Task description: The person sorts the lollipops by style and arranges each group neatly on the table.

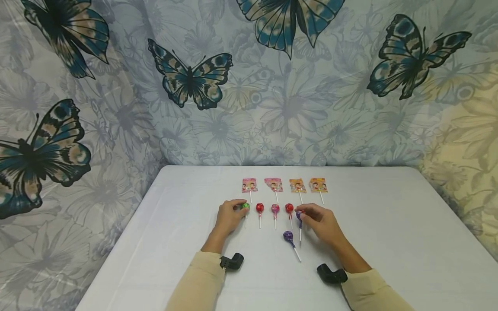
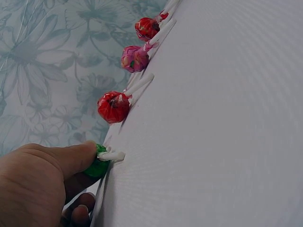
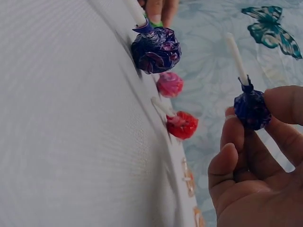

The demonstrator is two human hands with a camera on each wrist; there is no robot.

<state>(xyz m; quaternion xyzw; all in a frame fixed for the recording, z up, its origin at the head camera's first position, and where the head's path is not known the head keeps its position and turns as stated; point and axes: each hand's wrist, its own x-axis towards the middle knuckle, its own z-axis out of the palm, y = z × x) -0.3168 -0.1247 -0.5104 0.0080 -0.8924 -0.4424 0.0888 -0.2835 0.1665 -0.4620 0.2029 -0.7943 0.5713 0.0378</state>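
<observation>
My left hand (image 1: pixel 229 216) pinches the head of a green lollipop (image 2: pixel 97 168) at the left end of a row, its white stick toward me. In my right hand (image 1: pixel 320 221) a purple lollipop (image 3: pixel 252 109) is pinched by its wrapped head, at the row's right end. Between the hands lie a red lollipop (image 1: pixel 260 208), a pink lollipop (image 1: pixel 275 209) and another red lollipop (image 1: pixel 289 208), sticks toward me. A second purple lollipop (image 1: pixel 288 236) lies slanted nearer to me, left of the right hand.
Behind the row lie several flat-wrapped lollipops, two in pink wrappers (image 1: pixel 249 185) and two in orange wrappers (image 1: pixel 319 185). All are on a white-covered table (image 1: pixel 148 259). A butterfly-patterned cloth (image 1: pixel 218 142) hangs behind the table and at its sides.
</observation>
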